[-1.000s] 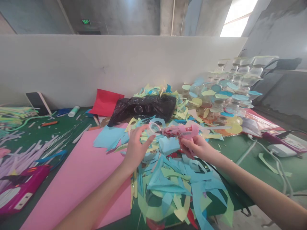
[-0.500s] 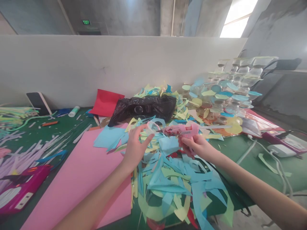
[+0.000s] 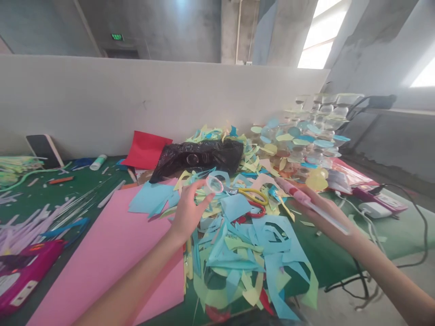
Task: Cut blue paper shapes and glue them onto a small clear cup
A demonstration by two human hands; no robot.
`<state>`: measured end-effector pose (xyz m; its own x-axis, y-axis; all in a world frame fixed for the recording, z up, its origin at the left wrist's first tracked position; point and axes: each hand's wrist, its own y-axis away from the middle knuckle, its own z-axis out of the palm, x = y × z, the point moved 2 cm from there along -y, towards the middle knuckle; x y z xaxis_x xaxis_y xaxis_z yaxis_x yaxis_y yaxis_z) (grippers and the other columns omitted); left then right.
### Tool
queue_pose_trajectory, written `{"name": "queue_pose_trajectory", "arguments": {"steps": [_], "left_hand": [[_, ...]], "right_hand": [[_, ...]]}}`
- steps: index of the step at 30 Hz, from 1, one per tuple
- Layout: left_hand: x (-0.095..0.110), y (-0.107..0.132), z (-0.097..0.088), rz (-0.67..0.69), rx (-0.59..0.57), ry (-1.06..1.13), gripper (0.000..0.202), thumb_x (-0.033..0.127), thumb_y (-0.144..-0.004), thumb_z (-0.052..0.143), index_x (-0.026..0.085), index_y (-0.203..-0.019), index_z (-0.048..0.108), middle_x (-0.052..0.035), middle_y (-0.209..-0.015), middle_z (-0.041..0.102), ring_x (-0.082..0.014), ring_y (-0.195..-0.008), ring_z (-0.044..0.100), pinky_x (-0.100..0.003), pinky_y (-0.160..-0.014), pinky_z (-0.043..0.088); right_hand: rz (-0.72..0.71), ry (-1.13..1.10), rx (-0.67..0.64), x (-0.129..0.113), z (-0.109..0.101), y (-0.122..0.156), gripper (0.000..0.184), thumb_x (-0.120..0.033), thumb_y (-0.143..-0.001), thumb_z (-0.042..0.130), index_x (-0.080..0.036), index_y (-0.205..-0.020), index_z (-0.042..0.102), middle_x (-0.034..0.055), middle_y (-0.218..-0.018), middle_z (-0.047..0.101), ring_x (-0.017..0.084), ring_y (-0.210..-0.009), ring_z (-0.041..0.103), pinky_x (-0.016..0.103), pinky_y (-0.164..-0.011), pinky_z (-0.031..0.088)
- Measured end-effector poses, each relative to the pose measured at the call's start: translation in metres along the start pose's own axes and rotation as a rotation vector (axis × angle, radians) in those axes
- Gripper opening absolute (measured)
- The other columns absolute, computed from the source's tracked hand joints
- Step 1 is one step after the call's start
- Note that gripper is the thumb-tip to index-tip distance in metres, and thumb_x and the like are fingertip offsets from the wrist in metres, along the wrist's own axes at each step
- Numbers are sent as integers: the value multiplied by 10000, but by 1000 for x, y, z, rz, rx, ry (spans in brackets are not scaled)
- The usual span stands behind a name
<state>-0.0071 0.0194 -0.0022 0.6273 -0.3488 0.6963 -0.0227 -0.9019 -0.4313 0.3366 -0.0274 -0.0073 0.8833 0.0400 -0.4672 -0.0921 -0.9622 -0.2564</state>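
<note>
My left hand (image 3: 187,212) is raised over a heap of blue and yellow paper scraps (image 3: 244,253) and pinches a small clear round disc (image 3: 215,184) at its fingertips. My right hand (image 3: 324,213) is off to the right over the green table (image 3: 340,253), closed round a pink hot glue gun (image 3: 299,195) that is blurred by motion, its nozzle pointing up and left. Yellow-handled scissors (image 3: 253,195) lie on the scraps between both hands.
A large pink sheet (image 3: 112,253) lies at the left, a red sheet (image 3: 146,148) and a black plastic bag (image 3: 200,156) behind. Clear cups topped with paper circles (image 3: 306,136) are stacked at the back right. Cables and a power strip (image 3: 380,203) run at the right.
My right hand has swung the glue gun away from the disc to the right and lower. The left hand still holds the disc up. The view shifted a little.
</note>
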Motion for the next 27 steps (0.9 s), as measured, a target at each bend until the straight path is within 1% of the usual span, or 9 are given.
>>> {"name": "queue_pose_trajectory", "arguments": {"steps": [3, 6, 10, 13, 16, 18, 20, 23, 27], "left_hand": [[-2, 1, 3, -22, -62, 8, 391, 460, -858, 569, 272, -1200, 567, -73, -1202, 601, -251, -1101, 562, -375, -899, 480], [-4, 2, 6, -47, -100, 5, 405, 474, -846, 572, 267, -1195, 570, -77, -1239, 591, -258, -1108, 570, -388, -911, 483], [-5, 1, 9, -61, -128, 3, 419, 477, -830, 586, 239, -1174, 576, -97, -1222, 608, -270, -1123, 577, -416, -940, 470], [-8, 1, 11, -79, -173, 18, 417, 470, -825, 591, 241, -1173, 568, -95, -1241, 606, -269, -1160, 568, -420, -946, 465], [-11, 1, 14, -73, -193, 27, 394, 448, -811, 610, 248, -1148, 572, -83, -1226, 617, -261, -1163, 574, -406, -944, 468], [-12, 1, 15, -65, -194, 24, 390, 437, -805, 618, 242, -1140, 574, -82, -1202, 629, -257, -1159, 580, -404, -958, 460], [-13, 1, 15, -68, -196, 17, 404, 445, -809, 613, 233, -1150, 572, -89, -1200, 629, -255, -1156, 583, -404, -969, 452], [-13, 1, 15, -92, -212, -10, 418, 485, -815, 597, 231, -1147, 586, -97, -1226, 608, -257, -1150, 580, -404, -965, 453], [-15, 0, 16, -71, -163, -65, 366, 453, -786, 641, 225, -1072, 627, -87, -1208, 608, -268, -1194, 529, -413, -993, 433]], "right_hand": [[28, 159, -48, 30, 0, 14, 435, -536, -881, 429, -202, -1142, 531, 92, -839, 705, 263, -687, 666, 310, -558, 459], [-87, 269, 22, 47, 8, 17, 403, -537, -901, 397, -187, -1060, 516, 129, -920, 686, 292, -859, 656, 341, -683, 478], [-240, 465, 12, 54, 18, 15, 331, -442, -950, 354, -172, -1022, 532, 137, -881, 663, 298, -838, 614, 368, -693, 464], [-276, 655, 46, 46, 14, 16, 275, -348, -945, 390, -153, -1021, 568, 161, -880, 650, 320, -824, 584, 400, -686, 447], [-288, 735, 92, 20, 3, 15, 235, -281, -929, 411, -161, -989, 604, 179, -902, 643, 340, -847, 566, 421, -692, 429], [-338, 629, 56, -10, -1, 10, 257, -272, -948, 379, -175, -1004, 610, 160, -970, 650, 323, -893, 574, 414, -748, 422], [-327, 463, -58, -44, 1, 2, 307, -344, -978, 349, -198, -911, 611, 118, -905, 660, 286, -865, 595, 387, -763, 414], [-214, 300, -283, -89, 14, -15, 452, -486, -972, 326, -212, -679, 534, 74, -693, 623, 230, -665, 574, 327, -597, 356], [-207, 148, -480, -115, 39, -33, 459, -525, -934, 383, -213, -601, 434, 41, -629, 564, 168, -534, 467, 294, -505, 263]]}}
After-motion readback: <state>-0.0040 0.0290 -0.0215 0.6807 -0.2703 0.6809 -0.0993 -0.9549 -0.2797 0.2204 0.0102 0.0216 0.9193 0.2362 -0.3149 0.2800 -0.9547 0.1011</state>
